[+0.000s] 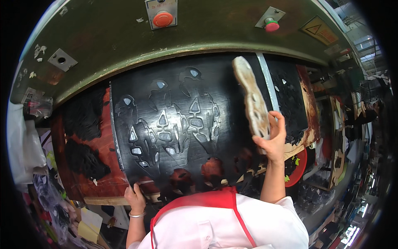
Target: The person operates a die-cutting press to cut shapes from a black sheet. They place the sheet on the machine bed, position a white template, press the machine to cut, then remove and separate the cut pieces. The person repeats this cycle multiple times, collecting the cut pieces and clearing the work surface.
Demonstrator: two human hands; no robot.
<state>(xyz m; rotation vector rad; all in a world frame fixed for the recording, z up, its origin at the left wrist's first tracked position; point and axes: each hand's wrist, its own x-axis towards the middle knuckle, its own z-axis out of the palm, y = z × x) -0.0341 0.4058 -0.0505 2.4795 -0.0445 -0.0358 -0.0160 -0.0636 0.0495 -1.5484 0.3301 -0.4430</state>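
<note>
A black sheet [224,108] lies over the work surface, with several shoe-part-like outlines cut into it on the left and middle. My right hand [273,139] grips the near end of a long, narrow cutting die [252,95], pale with brown stains and wavy edges. The die is tilted over the right part of the sheet, its far end pointing away from me; I cannot tell whether it touches the sheet. At the near left corner, my left hand [136,200] is closed on the sheet's edge, its fingertips partly hidden.
Behind the sheet stands a green machine beam [199,35] with a red push button [162,18] and a pink-red one [272,25]. Black scraps [85,159] lie on the reddish board [112,178] at left. A red basin [296,166] stands low at right.
</note>
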